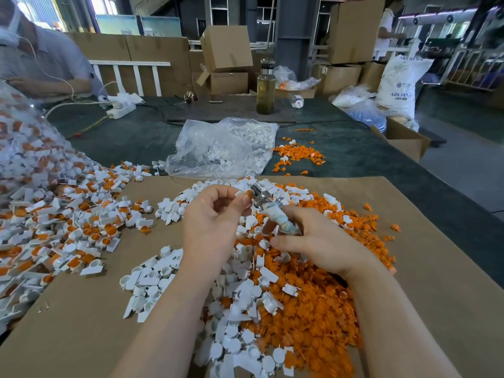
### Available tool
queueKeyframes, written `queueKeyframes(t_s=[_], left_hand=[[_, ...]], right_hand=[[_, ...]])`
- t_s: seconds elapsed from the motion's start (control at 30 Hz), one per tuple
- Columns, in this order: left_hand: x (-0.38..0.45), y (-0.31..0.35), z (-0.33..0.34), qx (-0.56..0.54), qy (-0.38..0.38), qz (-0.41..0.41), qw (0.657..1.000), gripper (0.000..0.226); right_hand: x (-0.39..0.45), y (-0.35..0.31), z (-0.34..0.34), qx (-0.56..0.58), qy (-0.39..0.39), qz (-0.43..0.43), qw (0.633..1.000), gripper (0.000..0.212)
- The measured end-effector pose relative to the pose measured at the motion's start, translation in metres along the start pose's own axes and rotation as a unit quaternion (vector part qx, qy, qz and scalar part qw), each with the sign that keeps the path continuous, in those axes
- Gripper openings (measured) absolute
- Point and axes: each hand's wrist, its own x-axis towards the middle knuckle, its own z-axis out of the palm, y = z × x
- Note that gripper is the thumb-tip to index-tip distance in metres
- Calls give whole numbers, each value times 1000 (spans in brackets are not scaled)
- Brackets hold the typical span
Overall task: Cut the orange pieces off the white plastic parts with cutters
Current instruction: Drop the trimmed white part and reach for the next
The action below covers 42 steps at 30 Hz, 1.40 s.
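Above a cardboard sheet [409, 268] heaped with cut pieces, the left hand [215, 214] pinches a white plastic part [241, 194] with its orange piece [248, 192] pointing right, into the cutters [268, 207]. The right hand [313, 241] grips the cloth-wrapped handles, long axis slanting far-left. Whether the blades have closed is hidden.

Brown cardboard sheet [409, 268] lies over a dark green table cover [341, 159]. On the cardboard, a heap of bright orange pieces [313, 309] meets plain white plastic parts [152, 282]. Left of the cardboard, white parts with orange pieces [68, 227] make a speckled spread. The cutters [275, 214] show silver metal and a white-and-pale-blue mottled handle. Beyond the cardboard, a clear bag [218, 148] holds white.
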Motion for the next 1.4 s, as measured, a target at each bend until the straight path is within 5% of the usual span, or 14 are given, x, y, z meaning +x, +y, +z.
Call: queueKeyframes(t_s=[0.57,0.83,1.03,1.13,1.4], left_hand=[[3,-4,-3,-53,-23,-5,998,6],[13,-11,-16,-132,-31,-87,987,3],[42,-22,-61,-410,151,-271,858,10],[49,-27,-80,-511,214,-270,788,13],[52,-38,-101,-639,286,-186,689,19]], right_hand=[[6,-1,9,-78,29,-7,997,17],[8,3,14,-90,59,-1,994,9],[11,9,14,-171,119,-10,978,15],[11,13,15,-188,143,7,972,18],[14,25,7,-218,215,73,949,26]])
